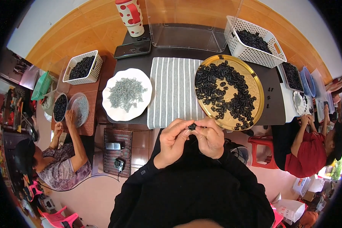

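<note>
Just off the table's near edge, my left hand (172,141) and my right hand (209,138) meet fingertip to fingertip. Between them they pinch a small black plastic part (192,126), whose finer shape the fingers partly hide. Right of centre lies a round gold tray (257,87) strewn with many small black parts (237,110) of the same look. A white scalloped plate (109,108) to the left bears a heap of small silvery metal pieces (126,95). Grey-and-white striped cloth (174,91) spreads between plate and tray, ending near my hands.
White baskets of black parts, one right (269,57) and one left (81,78), flank the table. A phone (132,49), a dotted tumbler (131,19) and a clear plastic box (190,38) stand at the back. People work at left (66,165) and right (307,155); a red stool (263,152) is nearby.
</note>
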`<action>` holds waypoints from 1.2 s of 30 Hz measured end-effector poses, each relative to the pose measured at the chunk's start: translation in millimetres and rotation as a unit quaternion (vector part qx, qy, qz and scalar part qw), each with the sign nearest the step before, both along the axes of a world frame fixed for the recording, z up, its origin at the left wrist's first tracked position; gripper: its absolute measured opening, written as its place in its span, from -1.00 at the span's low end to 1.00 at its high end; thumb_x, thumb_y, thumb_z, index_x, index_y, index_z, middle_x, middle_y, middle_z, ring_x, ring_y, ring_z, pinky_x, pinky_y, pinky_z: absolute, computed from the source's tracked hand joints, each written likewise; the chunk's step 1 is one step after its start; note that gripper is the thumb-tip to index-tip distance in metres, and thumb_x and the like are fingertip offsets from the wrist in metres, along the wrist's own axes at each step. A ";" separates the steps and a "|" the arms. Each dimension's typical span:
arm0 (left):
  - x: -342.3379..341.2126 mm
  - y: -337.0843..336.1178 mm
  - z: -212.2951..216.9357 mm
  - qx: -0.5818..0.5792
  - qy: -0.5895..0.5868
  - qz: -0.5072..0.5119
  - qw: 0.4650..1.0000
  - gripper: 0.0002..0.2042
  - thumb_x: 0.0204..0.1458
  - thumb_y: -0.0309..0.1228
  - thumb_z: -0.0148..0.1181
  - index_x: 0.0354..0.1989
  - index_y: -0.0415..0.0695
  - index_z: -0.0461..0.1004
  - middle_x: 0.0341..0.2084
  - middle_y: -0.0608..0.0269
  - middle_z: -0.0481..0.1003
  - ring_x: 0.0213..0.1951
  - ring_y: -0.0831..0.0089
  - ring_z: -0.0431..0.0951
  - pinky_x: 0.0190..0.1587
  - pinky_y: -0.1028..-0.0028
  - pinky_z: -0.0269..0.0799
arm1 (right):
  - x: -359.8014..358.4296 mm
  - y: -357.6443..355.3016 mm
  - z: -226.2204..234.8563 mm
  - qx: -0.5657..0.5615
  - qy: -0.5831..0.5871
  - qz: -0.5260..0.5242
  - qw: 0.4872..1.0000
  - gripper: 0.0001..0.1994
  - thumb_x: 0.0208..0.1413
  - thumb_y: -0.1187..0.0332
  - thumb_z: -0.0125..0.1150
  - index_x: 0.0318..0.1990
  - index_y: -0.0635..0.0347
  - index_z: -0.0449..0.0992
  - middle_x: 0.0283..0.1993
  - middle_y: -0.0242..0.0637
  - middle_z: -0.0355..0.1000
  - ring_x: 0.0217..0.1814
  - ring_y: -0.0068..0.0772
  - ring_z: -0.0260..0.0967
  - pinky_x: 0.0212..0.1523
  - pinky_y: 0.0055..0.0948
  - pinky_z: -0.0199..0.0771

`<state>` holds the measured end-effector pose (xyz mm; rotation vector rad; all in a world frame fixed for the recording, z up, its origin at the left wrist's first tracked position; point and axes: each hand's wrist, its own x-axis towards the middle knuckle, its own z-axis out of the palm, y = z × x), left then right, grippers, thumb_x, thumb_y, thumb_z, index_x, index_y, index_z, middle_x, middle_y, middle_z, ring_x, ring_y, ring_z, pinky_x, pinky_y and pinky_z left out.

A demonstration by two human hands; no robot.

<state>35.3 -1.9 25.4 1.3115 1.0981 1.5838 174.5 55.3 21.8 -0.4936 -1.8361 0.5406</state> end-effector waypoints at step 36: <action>-3.9 -0.1 -22.7 -0.047 -0.063 -0.102 0.992 -0.55 0.07 -0.70 0.10 0.19 -0.28 0.33 -0.41 0.29 0.45 -0.41 0.65 0.37 -0.31 0.64 0.31 | 64.0 40.5 54.5 -0.254 -0.148 0.102 0.950 -0.90 -0.03 0.60 0.25 -0.37 0.24 0.45 -0.41 -0.39 0.37 -0.36 -0.57 0.34 -0.33 -0.56 0.36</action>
